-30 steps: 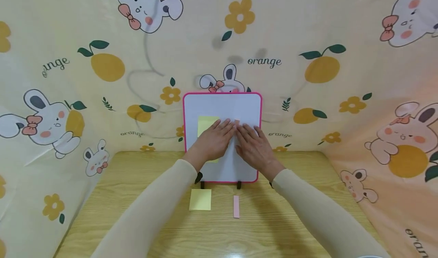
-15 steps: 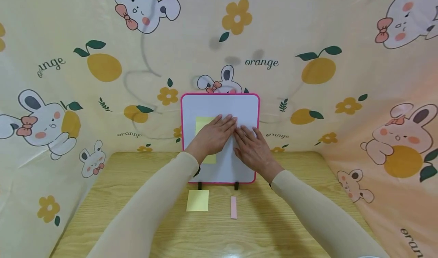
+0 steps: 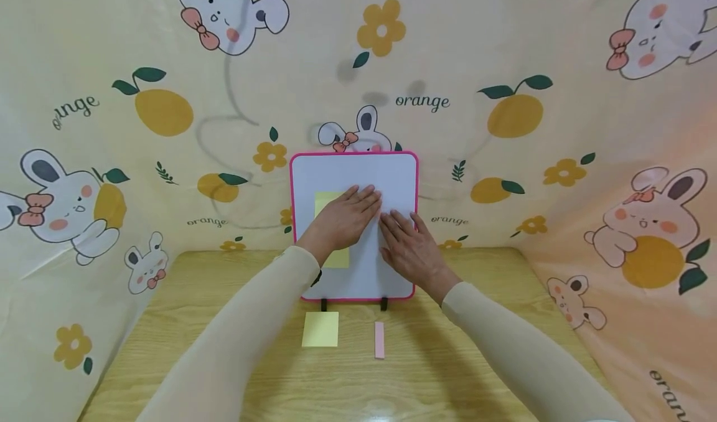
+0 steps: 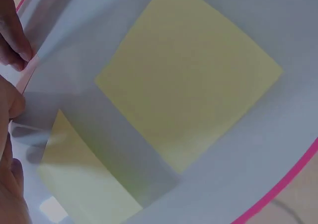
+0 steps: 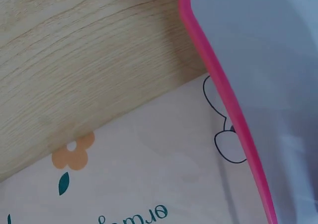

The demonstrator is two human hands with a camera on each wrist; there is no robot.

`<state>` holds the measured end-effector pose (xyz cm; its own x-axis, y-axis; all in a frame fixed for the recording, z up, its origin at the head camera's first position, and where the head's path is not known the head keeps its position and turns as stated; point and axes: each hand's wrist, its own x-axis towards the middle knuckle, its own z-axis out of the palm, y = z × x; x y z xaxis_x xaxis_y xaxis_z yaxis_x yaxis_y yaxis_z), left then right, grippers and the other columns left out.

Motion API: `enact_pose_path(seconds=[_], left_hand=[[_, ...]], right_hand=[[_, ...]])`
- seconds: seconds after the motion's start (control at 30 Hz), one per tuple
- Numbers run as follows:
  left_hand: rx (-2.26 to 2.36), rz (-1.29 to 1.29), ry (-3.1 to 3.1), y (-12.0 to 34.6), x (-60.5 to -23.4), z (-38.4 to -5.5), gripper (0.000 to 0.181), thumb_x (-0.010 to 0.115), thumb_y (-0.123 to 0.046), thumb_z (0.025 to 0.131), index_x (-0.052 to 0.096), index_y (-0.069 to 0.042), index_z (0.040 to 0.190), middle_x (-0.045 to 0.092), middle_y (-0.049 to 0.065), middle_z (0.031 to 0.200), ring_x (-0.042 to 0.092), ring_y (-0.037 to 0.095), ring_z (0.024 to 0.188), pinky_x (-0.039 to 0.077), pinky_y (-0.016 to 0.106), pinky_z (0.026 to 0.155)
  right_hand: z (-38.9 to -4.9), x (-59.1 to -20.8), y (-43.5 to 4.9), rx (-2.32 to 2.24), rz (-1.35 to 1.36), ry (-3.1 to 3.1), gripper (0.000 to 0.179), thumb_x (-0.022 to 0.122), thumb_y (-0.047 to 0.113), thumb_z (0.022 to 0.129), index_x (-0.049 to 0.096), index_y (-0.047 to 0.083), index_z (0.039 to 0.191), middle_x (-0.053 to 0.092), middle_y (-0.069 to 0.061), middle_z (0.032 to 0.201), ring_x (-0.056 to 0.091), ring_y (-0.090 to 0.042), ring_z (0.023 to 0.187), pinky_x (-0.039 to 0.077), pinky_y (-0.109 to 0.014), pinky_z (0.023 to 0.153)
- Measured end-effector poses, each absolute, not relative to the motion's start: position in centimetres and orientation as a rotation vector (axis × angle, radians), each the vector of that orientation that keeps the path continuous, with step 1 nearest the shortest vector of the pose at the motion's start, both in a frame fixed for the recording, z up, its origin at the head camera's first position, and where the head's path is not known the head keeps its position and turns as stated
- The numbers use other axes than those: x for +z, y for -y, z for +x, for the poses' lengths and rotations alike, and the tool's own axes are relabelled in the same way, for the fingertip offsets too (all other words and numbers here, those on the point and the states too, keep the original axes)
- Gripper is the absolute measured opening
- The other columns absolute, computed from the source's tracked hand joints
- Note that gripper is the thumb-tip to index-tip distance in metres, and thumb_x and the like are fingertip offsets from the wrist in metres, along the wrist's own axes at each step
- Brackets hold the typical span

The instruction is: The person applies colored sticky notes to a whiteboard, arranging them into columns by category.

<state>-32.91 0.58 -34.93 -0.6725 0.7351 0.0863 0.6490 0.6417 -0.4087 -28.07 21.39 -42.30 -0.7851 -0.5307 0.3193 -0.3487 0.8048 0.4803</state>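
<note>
A whiteboard point(image 3: 364, 285) with a pink rim stands upright. My left hand point(image 3: 342, 223) lies across it with fingers straight, fingertips on the upper middle. Just to its right, my right hand point(image 3: 411, 248) rests on the board, fingers extended too. In the left wrist view a pink paper strip point(image 4: 26, 76) shows between the two hands' fingers, most of it hidden. Beside my left hand are two yellow sticky notes on the board: one broad note point(image 4: 189, 80) and another note point(image 4: 89, 177) standing partly away from the surface.
Black stand feet point(image 3: 383, 304) hold the board on a wooden table point(image 3: 448, 372). In front of it lie a yellow sticky note point(image 3: 320, 329) and a pink strip point(image 3: 379, 340). Patterned cloth point(image 3: 476, 42) with rabbits and oranges hangs behind and at both sides.
My left fingertips have shifted slightly up and right over the board, covering the pink strip's end in the head view. My right hand has slid a little down. The head view has shifted slightly.
</note>
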Motion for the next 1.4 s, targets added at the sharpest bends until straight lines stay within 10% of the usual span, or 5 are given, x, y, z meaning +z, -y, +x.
enact_pose_path(seconds=[1.4], left_hand=[[0.530,-1.204,2.563,0.1,-34.0,-34.1,0.057,0.044,-0.029,0.113,0.030,-0.017,0.167,0.026,-0.003,0.174,0.013,0.018,0.165,0.005,0.040,0.135]], right_hand=[[-28.2,-43.0,-21.2,-0.618,0.676,2.531,0.073,0.045,0.052,0.109,0.030,0.009,0.167,0.023,-0.006,0.175,0.014,-0.026,0.165,0.013,-0.058,0.134]])
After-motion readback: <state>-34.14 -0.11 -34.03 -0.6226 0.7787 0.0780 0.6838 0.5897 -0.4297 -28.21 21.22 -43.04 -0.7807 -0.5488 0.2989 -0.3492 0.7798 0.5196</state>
